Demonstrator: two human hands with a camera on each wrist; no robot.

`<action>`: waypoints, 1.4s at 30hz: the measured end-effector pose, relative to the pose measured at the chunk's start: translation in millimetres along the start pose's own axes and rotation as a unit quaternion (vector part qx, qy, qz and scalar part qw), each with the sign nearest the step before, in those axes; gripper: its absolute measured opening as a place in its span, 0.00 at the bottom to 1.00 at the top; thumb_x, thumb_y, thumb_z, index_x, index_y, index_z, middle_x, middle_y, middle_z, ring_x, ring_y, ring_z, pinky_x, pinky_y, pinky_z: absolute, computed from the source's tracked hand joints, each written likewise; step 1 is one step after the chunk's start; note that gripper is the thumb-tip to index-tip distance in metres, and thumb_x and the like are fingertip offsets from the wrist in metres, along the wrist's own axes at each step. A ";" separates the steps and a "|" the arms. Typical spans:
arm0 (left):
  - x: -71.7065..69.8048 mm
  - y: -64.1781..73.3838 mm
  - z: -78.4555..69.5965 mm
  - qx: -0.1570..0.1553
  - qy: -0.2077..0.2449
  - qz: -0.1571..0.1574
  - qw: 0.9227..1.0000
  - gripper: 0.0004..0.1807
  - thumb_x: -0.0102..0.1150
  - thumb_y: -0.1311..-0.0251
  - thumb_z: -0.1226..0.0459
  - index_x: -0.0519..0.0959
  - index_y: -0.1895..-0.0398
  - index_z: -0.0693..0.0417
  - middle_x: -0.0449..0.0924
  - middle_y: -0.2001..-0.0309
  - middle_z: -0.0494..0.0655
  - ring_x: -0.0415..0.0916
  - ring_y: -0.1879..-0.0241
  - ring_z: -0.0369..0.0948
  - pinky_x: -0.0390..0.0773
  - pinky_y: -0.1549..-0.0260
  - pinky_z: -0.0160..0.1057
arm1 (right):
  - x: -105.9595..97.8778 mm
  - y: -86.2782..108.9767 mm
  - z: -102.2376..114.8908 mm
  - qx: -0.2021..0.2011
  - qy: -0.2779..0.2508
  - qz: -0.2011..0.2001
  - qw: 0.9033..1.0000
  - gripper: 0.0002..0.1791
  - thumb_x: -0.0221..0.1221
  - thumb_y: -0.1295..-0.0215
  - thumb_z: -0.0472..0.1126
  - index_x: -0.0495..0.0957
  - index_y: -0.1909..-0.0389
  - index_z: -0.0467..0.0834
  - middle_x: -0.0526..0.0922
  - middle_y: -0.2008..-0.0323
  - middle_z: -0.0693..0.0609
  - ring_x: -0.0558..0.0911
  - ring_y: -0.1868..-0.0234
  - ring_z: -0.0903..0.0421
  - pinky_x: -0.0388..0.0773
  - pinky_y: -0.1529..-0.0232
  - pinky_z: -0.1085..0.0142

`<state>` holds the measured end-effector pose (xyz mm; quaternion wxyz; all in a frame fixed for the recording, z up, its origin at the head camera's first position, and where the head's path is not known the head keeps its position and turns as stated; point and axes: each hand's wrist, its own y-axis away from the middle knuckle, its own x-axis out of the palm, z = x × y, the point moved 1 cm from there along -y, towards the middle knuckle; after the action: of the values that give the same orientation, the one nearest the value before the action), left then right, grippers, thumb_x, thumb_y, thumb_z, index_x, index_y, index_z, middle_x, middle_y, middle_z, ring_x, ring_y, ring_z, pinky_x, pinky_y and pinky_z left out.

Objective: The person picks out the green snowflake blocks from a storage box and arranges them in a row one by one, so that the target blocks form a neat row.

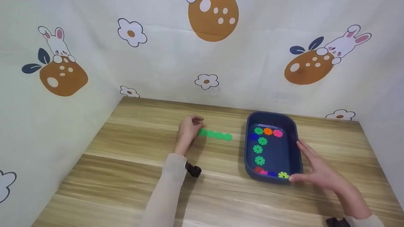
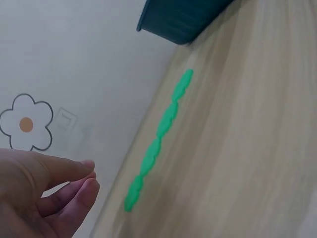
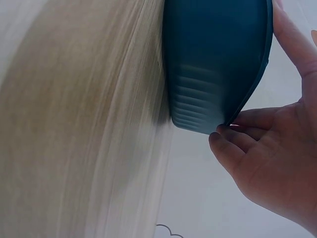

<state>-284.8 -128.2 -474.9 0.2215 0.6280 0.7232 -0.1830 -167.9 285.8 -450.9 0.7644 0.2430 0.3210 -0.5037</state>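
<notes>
A row of joined green snowflake discs (image 1: 219, 135) lies on the table, its left end beside my left hand (image 1: 189, 129). In the left wrist view the left hand (image 2: 59, 191) is next to the near end of the green chain (image 2: 148, 156), thumb and fingertips close together with nothing between them. My right hand (image 1: 321, 169) holds the dark blue plastic bin (image 1: 248, 152) at its right side, thumb at the near right corner and fingers farther along the rim. The right wrist view shows its fingertips (image 3: 225, 144) at the rim of the bin (image 3: 213, 64).
Inside the bin, loose snowflake discs lie scattered: green (image 1: 259, 160), orange (image 1: 268, 131), pink (image 1: 278, 133), yellow (image 1: 283, 175), blue and red. The wooden table (image 1: 119, 171) meets a patterned cloth (image 1: 163, 58) at the back and sides.
</notes>
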 end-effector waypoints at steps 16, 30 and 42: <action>14.9 4.6 -32.9 0.057 0.070 0.015 0.996 0.12 0.65 0.41 0.72 0.83 0.53 0.63 0.86 0.61 0.53 0.83 0.60 0.44 0.83 0.62 0.32 | 2.9 2.6 0.0 -0.002 0.001 -0.001 1.000 0.65 0.77 0.53 0.50 0.46 0.23 0.33 0.45 0.23 0.28 0.49 0.26 0.25 0.52 0.34 0.27; 36.2 15.8 -68.8 0.087 0.076 0.032 0.993 0.12 0.67 0.41 0.70 0.84 0.53 0.57 0.86 0.59 0.51 0.84 0.58 0.44 0.83 0.57 0.35 | -0.5 -0.9 0.5 0.014 0.009 0.006 1.000 0.65 0.76 0.52 0.51 0.44 0.22 0.35 0.44 0.23 0.29 0.49 0.26 0.25 0.52 0.33 0.27; 70.7 31.7 -94.0 0.127 0.108 0.072 0.983 0.13 0.66 0.41 0.71 0.83 0.52 0.61 0.87 0.57 0.52 0.85 0.58 0.43 0.83 0.56 0.32 | -0.2 -1.5 -1.6 0.009 0.005 0.002 1.000 0.65 0.76 0.52 0.51 0.45 0.22 0.34 0.44 0.23 0.30 0.48 0.25 0.26 0.51 0.32 0.28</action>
<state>-269.9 -14.1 -434.9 0.0737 0.7174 0.6668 -0.1881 -169.8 286.4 -451.9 0.7614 0.2531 0.3198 -0.5039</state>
